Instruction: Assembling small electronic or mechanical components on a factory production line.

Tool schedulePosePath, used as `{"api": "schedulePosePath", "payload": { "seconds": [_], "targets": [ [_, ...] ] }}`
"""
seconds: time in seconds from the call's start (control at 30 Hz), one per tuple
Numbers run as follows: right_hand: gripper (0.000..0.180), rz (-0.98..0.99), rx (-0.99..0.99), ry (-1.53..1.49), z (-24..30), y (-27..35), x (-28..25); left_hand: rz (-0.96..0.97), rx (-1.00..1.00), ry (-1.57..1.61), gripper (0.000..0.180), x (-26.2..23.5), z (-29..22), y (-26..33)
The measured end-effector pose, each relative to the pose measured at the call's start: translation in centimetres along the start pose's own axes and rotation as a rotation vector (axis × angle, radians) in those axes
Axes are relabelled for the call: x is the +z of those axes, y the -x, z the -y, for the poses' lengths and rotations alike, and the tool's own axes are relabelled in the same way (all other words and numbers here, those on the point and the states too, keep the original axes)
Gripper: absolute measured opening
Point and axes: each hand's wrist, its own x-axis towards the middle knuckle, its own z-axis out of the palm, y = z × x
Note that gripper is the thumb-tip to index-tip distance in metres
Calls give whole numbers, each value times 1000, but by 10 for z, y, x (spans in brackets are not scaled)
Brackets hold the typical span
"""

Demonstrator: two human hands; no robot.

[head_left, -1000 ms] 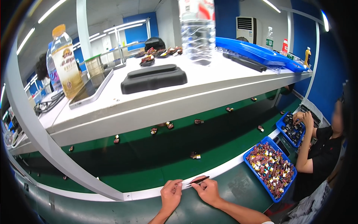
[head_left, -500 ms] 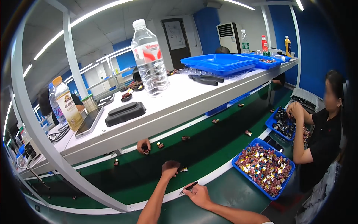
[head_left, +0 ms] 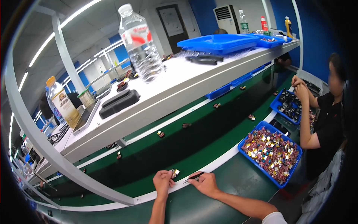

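Observation:
Over the near edge of the green conveyor belt [head_left: 209,143], my left hand [head_left: 162,183] is closed with its fingertips on a small wired part [head_left: 175,173] that has a white and yellow label. Part of that piece is hidden behind the fingers. Just to the right, my right hand [head_left: 206,184] grips dark tweezers [head_left: 195,176], whose thin tips point left toward the left hand. A small gap separates the two hands.
Several similar parts lie along the belt, one of them a labelled part [head_left: 160,134]. A blue tray [head_left: 242,149] heaped with small wired parts stands at right. Beyond it, a co-worker [head_left: 322,121] sits by another blue tray [head_left: 275,106]. A white shelf [head_left: 156,102] spans above the belt.
My left hand has come nearer and closed on the small labelled part. Another person's hand under the shelf has left view. The tweezers stay in my right hand; the view has shifted.

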Motion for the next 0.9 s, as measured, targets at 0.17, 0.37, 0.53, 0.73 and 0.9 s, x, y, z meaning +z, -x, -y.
{"api": "schedulePosePath", "payload": {
  "seconds": [0.17,0.37,0.53,0.73,0.9],
  "targets": [
    [14,20,215,-249,17,-12,-9,-11,32,145,15,-5,3,45],
    [11,58,400,-432,36,-19,-15,71,54,55,14,-3,7,53],
    [13,218,26,-115,34,-7,-9,127,100,38,14,-8,15,52],
    [15,206,77,-49,32,0,-1,151,125,-2,14,-5,21,50],
    [16,210,50,-29,28,1,-3,143,126,-21,12,-2,18,51]
  ]
}}
